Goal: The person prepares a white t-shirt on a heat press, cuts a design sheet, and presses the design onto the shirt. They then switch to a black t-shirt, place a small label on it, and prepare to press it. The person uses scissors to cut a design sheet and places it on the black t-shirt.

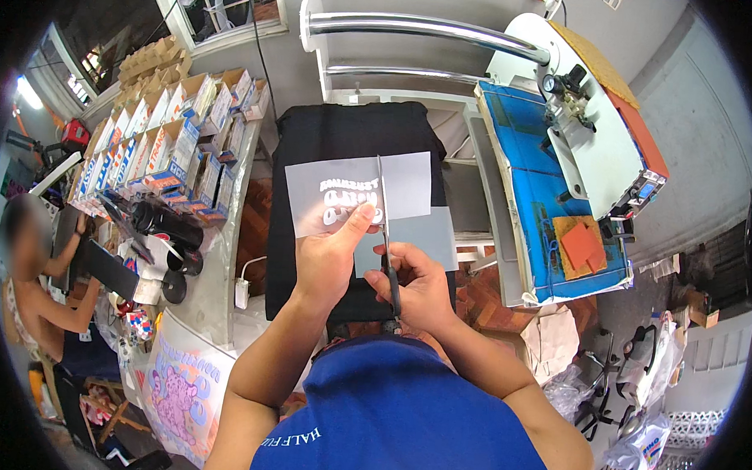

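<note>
My left hand (330, 254) pinches the lower edge of a translucent grey transfer film sheet (312, 179), thumb on top beside white mirrored lettering. In my right hand (420, 290) is a pair of scissors (386, 210) with dark handles. Its blades point away from me and cross the sheet just right of the lettering. Whether the blades are parted is hard to tell. Under the sheet, a second grey film piece (438, 237) lies partly covered on a black cloth (355, 126), which is draped over a stand in front of me.
To the right stands a heat press (595, 135) with a blue pad (519, 157) and orange pieces (583, 246). Boxes (168, 149) crowd the left table (217, 287), beside a printed sheet (180, 386). Another person (43, 281) sits at far left. Plastic bags (642, 447) lie right.
</note>
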`<state>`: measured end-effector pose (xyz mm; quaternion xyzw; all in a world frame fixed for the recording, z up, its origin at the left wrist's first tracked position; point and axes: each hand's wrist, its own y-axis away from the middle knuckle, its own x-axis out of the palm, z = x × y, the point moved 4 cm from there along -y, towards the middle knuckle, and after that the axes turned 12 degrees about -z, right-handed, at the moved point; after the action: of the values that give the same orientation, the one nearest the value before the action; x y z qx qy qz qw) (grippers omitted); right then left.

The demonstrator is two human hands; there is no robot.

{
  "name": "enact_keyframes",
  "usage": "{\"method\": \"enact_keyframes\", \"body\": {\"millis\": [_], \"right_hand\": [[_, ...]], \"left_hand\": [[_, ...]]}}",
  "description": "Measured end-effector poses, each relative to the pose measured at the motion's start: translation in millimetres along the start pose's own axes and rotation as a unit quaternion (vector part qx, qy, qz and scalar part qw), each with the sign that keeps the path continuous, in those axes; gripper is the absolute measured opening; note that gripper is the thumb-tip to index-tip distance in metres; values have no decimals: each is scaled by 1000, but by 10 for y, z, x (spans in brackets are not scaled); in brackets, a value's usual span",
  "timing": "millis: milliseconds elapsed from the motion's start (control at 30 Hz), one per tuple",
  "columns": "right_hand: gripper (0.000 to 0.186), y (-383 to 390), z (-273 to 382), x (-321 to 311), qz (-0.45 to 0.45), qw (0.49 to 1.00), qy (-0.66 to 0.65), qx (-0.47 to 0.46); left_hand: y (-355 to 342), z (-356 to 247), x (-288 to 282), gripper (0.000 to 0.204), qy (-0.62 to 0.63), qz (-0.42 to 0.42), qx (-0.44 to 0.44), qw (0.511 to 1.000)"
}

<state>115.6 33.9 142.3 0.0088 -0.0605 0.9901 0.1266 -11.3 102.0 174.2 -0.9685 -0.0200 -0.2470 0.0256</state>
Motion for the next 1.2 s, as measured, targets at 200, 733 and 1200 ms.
{"method": "enact_keyframes", "body": {"millis": [200,733,1200], "right_hand": [[33,67,-180,61,1,997,-5,72],[41,225,-158,145,144,987,-1,64],[35,158,-171,157,137,989,8,48]], "left_hand": [[-97,179,-256,17,23,-18,-42,999],[-389,-216,-715,27,-23,90,-99,991],[-388,-281,-659,23,21,92,-92,991]]}}
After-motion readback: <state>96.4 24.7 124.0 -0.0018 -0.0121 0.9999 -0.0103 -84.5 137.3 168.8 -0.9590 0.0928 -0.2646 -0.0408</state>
